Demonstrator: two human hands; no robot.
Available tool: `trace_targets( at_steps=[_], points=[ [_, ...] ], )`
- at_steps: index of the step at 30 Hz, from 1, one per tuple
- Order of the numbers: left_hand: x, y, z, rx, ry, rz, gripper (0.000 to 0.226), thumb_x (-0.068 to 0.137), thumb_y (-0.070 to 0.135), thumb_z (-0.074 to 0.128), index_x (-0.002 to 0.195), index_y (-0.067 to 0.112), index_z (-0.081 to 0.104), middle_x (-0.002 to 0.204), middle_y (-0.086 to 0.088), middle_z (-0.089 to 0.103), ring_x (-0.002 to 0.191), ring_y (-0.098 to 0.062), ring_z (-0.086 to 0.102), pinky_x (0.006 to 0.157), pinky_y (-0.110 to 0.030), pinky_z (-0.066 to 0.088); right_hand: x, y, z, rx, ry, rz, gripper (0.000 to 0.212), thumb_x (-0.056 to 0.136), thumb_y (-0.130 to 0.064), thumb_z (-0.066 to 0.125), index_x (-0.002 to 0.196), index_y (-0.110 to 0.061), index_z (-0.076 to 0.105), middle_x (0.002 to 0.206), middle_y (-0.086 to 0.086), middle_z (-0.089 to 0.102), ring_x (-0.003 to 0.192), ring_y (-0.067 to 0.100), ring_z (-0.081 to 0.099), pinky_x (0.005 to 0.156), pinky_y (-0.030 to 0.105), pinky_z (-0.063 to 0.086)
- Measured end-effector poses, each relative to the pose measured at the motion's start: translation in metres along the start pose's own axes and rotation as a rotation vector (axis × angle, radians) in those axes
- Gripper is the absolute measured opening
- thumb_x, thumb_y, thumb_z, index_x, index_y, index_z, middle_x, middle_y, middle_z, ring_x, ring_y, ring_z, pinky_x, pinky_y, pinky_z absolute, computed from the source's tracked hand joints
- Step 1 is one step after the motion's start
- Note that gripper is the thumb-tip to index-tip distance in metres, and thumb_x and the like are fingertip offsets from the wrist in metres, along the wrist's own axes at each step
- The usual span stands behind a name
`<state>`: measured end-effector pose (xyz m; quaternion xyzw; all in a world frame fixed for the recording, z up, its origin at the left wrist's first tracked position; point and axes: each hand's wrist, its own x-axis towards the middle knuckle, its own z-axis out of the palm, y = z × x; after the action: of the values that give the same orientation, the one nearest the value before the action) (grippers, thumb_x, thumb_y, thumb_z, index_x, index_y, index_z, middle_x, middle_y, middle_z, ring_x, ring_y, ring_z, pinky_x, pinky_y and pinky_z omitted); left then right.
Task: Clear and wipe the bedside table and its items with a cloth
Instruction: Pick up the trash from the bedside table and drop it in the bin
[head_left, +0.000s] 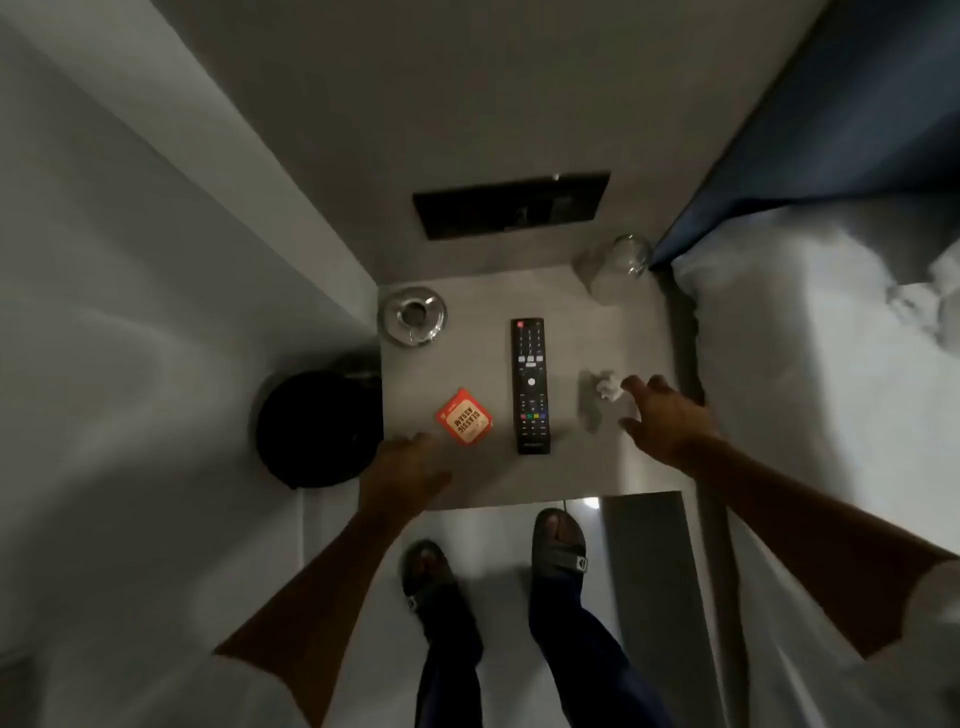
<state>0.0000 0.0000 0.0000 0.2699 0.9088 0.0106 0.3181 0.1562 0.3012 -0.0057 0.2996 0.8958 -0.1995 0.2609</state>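
Observation:
The grey bedside table (478, 478) carries a black remote (530, 384) in its middle, an orange tea sachet (464, 415) to the remote's left, a glass ashtray (413, 316) at the back left and a clear glass (618, 262) at the back right. A crumpled white tissue (602, 387) lies right of the remote. My right hand (662, 421) hovers with fingers spread just right of the tissue, holding nothing. My left hand (402, 467) rests at the table's front left corner, fingers apart, just short of the sachet. No cloth is visible.
A black round bin (317, 426) stands on the floor left of the table. The bed with white bedding (810, 364) and a blue headboard (831, 130) lies to the right. A dark switch panel (511, 205) is on the wall behind. My feet in sandals (558, 545) stand before the table.

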Motion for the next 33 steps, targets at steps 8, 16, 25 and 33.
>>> trace_targets(
  at_steps=[8,16,25,33],
  points=[
    [0.082,0.027,0.024,-0.122,0.083,0.052,0.068,0.09,0.033,0.064,0.149,0.017,0.033,0.153,-0.01,0.037,0.14,-0.03,0.033,0.111,-0.046,0.035,0.054,-0.033,0.032,-0.066,0.13,0.038,0.053,0.088,-0.011,0.057,0.138,-0.02,0.038,0.139,0.016,0.039,0.117,0.039,0.049,0.08,0.051,0.056],
    [0.09,0.028,0.037,-0.078,0.087,0.084,0.084,0.086,0.024,0.07,0.154,0.018,0.019,0.153,-0.013,0.035,0.137,-0.031,0.037,0.107,-0.044,0.043,0.051,-0.038,0.037,-0.028,0.065,0.077,0.043,0.088,-0.006,0.059,0.13,-0.011,0.051,0.115,0.017,0.058,0.098,0.032,0.059,0.08,0.043,0.057],
    [0.089,0.017,0.035,-0.158,0.086,0.125,0.065,0.088,0.022,0.065,0.146,0.023,0.036,0.146,-0.011,0.04,0.134,-0.031,0.038,0.107,-0.046,0.039,0.011,-0.119,0.043,0.267,0.311,-0.079,0.022,0.091,-0.025,0.057,0.11,-0.015,0.056,0.105,0.006,0.061,0.083,0.019,0.058,0.065,0.03,0.051],
    [0.087,-0.009,0.045,0.357,0.108,0.485,0.058,0.091,0.038,0.056,0.142,0.02,0.037,0.134,-0.01,0.052,0.126,-0.028,0.044,0.101,-0.042,0.034,0.003,-0.154,0.064,0.364,0.254,-0.081,0.022,0.088,-0.02,0.061,0.11,-0.016,0.055,0.115,0.007,0.059,0.094,0.026,0.061,0.071,0.034,0.053]
  ],
)
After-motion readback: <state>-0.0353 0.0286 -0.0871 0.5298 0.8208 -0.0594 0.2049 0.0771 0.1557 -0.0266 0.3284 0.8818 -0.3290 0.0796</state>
